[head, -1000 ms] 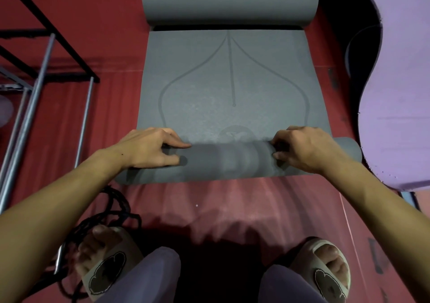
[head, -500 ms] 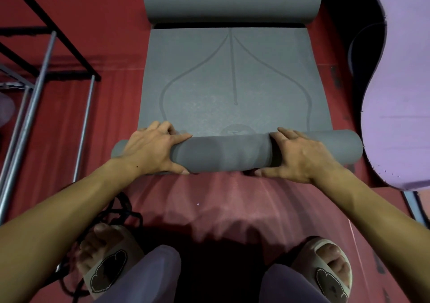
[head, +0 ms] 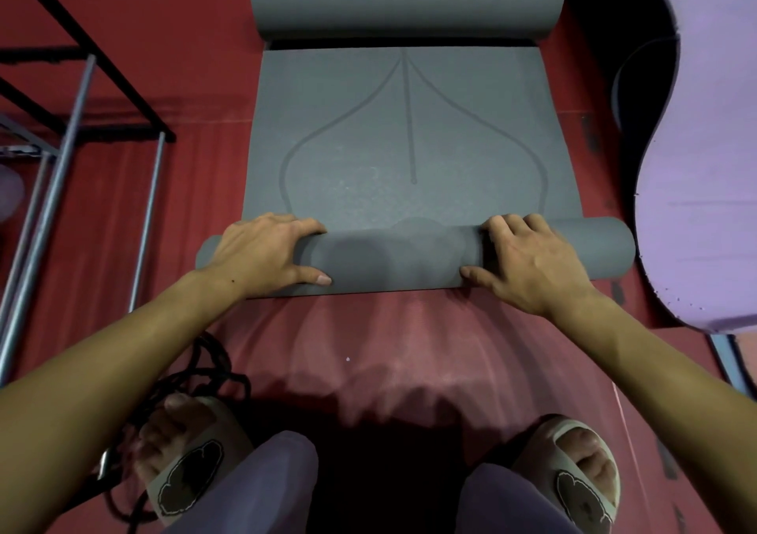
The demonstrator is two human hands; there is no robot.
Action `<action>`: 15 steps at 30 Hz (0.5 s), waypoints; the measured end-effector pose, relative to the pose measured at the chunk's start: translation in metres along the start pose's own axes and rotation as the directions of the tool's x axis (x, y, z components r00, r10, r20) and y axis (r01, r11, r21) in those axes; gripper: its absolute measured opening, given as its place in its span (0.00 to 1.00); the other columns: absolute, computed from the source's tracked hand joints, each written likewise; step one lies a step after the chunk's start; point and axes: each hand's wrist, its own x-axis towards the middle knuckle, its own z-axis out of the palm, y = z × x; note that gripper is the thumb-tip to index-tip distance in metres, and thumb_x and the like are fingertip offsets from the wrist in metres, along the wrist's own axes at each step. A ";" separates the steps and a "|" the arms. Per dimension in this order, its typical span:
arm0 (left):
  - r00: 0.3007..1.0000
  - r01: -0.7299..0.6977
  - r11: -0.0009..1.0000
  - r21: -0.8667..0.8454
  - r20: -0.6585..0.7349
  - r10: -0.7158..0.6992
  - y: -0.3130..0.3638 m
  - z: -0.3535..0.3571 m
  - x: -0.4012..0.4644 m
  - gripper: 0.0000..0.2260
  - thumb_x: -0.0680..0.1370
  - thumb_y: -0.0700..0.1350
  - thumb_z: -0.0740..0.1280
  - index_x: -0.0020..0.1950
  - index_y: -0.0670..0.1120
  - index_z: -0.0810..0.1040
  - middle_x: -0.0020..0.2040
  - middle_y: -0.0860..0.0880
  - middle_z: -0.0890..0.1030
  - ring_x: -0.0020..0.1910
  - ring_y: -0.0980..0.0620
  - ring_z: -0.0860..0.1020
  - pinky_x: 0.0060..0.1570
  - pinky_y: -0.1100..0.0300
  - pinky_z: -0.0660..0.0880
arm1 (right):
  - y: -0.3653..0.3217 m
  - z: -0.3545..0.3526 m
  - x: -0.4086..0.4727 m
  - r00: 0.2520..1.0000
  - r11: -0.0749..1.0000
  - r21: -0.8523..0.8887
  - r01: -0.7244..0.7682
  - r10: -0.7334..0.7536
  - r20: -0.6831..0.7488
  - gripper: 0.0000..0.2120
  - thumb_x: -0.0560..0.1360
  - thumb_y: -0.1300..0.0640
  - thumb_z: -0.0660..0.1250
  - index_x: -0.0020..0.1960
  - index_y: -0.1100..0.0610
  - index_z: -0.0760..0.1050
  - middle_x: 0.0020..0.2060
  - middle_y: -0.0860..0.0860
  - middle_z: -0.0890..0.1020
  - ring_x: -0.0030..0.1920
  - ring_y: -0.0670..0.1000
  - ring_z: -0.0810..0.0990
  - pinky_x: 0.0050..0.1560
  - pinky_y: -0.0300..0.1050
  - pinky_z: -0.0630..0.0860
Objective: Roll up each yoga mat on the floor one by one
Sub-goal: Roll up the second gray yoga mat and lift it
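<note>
I see a dark grey foam yoga mat [head: 409, 140] lying on the red carpeted floor [head: 196, 41], directly ahead of my two feet. Its near end is wound into a roll [head: 393, 259] that runs left to right across the view; the flat part beyond it carries a printed onion-shaped outline and a straight centre line.

My left hand [head: 262, 250] lies over the left part of the roll. Its fingers curve over the top and reach the far side, and its thumb lies along the near face, so the hand wraps the roll. My right hand [head: 528, 263] does the same on the right part: fingers over the crest, thumb stretched along the near lower edge. Both hands grip the roll; the stretch of roll between them is bare.

At the far end of the flat section lies a second grey roll [head: 405, 0], parallel to the near one. I cannot tell whether it is the far end of the same mat or a separate one.

A pale purple mat [head: 704, 164] with a curving edge lies to the right. A metal tube frame [head: 61, 123] stands on the left. A black cord [head: 196, 386] lies coiled by my left slipper [head: 188, 472]; the right slipper [head: 581, 476] is at lower right.
</note>
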 end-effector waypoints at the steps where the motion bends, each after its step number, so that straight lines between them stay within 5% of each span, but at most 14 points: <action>1: 1.000 0.003 1.000 -0.002 -0.005 -0.003 0.000 -0.001 0.001 0.37 0.68 0.79 0.65 0.73 0.65 0.71 0.66 0.57 0.76 0.66 0.48 0.76 0.53 0.48 0.76 | 0.001 0.000 0.001 1.000 1.000 0.011 0.001 -0.001 0.004 0.36 0.73 0.25 0.62 0.65 0.54 0.72 0.59 0.53 0.80 0.57 0.58 0.76 0.59 0.58 0.77; 7: 0.994 -0.005 1.000 -0.002 -0.109 0.005 -0.003 -0.002 0.001 0.36 0.66 0.76 0.70 0.72 0.66 0.74 0.64 0.55 0.73 0.61 0.49 0.73 0.52 0.49 0.74 | 0.003 0.006 0.005 0.999 0.996 0.085 -0.032 0.030 0.027 0.43 0.68 0.27 0.69 0.72 0.54 0.72 0.69 0.58 0.73 0.65 0.64 0.72 0.69 0.60 0.72; 15: 0.975 -0.030 0.999 0.035 -0.220 0.037 0.006 -0.005 0.001 0.28 0.68 0.70 0.74 0.67 0.64 0.80 0.58 0.56 0.83 0.60 0.49 0.80 0.47 0.55 0.70 | 0.008 0.009 0.002 0.996 0.999 -0.017 -0.032 0.030 -0.083 0.41 0.71 0.23 0.62 0.75 0.48 0.71 0.63 0.54 0.74 0.60 0.61 0.71 0.58 0.62 0.75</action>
